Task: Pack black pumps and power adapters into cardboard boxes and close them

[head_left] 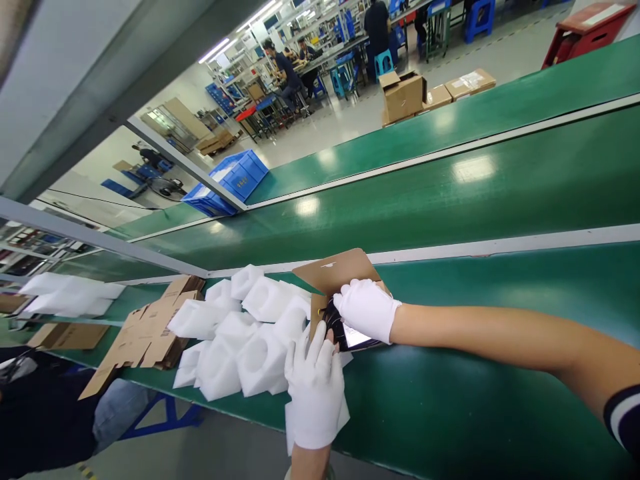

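Observation:
A small brown cardboard box (316,308) stands on the green work surface with its lid flap (340,269) raised at the back. Inside it I see black cable (331,319) and a white, shiny flat piece (356,336). My right hand (367,310), in a white glove, is over the box opening; its fingers are curled down, and what they grip is hidden. My left hand (315,387), also gloved, reaches up from below with fingers stretched out, touching the near left corner of the box. Some of its fingertips are bare. White foam (345,417) lies under this hand.
White foam inserts (260,360) are heaped left of the box. Beyond them lie flat cardboard blanks (150,327) and more white foam sheets (75,293). A metal frame post (185,163) and a blue crate (240,177) stand behind. Another person (45,413) sits at lower left.

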### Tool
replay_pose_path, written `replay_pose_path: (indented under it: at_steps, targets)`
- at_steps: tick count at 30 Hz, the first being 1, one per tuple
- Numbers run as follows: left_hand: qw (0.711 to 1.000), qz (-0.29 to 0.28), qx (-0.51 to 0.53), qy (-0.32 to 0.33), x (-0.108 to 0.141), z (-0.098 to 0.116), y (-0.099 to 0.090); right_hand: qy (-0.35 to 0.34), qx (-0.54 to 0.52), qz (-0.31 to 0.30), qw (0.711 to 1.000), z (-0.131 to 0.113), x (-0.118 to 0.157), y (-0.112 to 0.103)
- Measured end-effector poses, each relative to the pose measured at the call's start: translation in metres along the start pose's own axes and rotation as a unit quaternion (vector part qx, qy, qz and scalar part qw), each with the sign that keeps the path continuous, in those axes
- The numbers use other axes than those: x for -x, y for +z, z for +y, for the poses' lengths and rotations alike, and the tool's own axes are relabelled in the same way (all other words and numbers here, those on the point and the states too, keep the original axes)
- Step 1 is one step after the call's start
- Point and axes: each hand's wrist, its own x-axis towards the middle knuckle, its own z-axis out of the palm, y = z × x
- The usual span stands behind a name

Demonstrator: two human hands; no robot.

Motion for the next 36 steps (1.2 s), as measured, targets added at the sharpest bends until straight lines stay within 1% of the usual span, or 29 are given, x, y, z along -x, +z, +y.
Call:
replay_pose_path:
  at_steps: [3, 5, 7, 10, 12, 15, 17, 19, 20, 23, 24, 25, 26, 27, 30, 32, 34, 36]
  targets:
    - [0.995, -0.005, 0.046, -0.083, 0.008, 0.005, 0.002, -0.003, 0.006, 0.007, 1.000, 0.001, 0.003, 0.001]
    - [0.984, -0.019, 0.090, -0.151, 0.011, 0.007, 0.002, -0.009, 0.006, 0.011, 1.000, 0.002, 0.006, 0.000]
    - [0.970, -0.034, 0.135, -0.198, 0.012, 0.010, 0.003, -0.020, 0.005, 0.012, 1.000, 0.003, 0.009, 0.000]
    - [0.955, -0.064, 0.208, -0.202, 0.010, 0.015, 0.011, -0.066, 0.015, 0.026, 0.997, 0.005, 0.011, 0.000]
    - [0.950, -0.069, 0.227, -0.203, 0.009, 0.018, 0.018, -0.089, 0.010, 0.030, 0.996, 0.006, 0.009, 0.000]
    - [0.950, -0.080, 0.211, -0.217, 0.009, 0.020, 0.026, -0.096, -0.005, -0.007, 0.995, 0.006, 0.005, -0.001]
    - [0.952, -0.088, 0.203, -0.210, 0.011, 0.020, 0.027, -0.101, 0.006, -0.035, 0.994, 0.006, 0.002, -0.003]
    - [0.958, -0.071, 0.194, -0.196, 0.011, 0.020, 0.023, -0.105, 0.013, -0.049, 0.993, 0.006, 0.001, -0.003]
    - [0.962, -0.047, 0.189, -0.191, 0.011, 0.020, 0.020, -0.108, 0.011, -0.052, 0.993, 0.006, 0.001, -0.003]
    - [0.969, 0.048, 0.152, -0.190, 0.003, 0.019, 0.010, -0.113, 0.003, -0.047, 0.992, 0.008, 0.002, 0.001]
    - [0.971, 0.070, 0.133, -0.185, -0.001, 0.018, 0.008, -0.114, 0.001, -0.039, 0.993, 0.008, 0.002, 0.002]
    - [0.975, 0.079, 0.118, -0.172, -0.006, 0.016, 0.008, -0.112, -0.003, -0.029, 0.993, 0.008, 0.001, 0.004]
    - [0.980, 0.074, 0.110, -0.151, -0.011, 0.013, 0.008, -0.109, -0.012, -0.019, 0.994, 0.009, 0.001, 0.006]
    - [0.984, 0.057, 0.112, -0.128, -0.015, 0.009, 0.009, -0.106, -0.022, -0.009, 0.994, 0.009, 0.002, 0.007]
    - [0.986, -0.006, 0.151, -0.071, -0.021, -0.002, 0.015, -0.100, -0.050, 0.006, 0.994, 0.011, 0.004, 0.009]
    - [0.983, -0.034, 0.172, -0.064, -0.019, -0.007, 0.019, -0.075, -0.066, 0.009, 0.995, 0.015, 0.006, 0.010]
    - [0.983, -0.050, 0.167, -0.056, -0.014, -0.010, 0.021, -0.056, -0.091, 0.017, 0.994, 0.018, 0.010, 0.010]
    - [0.986, -0.068, 0.145, -0.043, -0.011, -0.009, 0.021, -0.075, -0.104, 0.028, 0.991, 0.021, 0.012, 0.010]
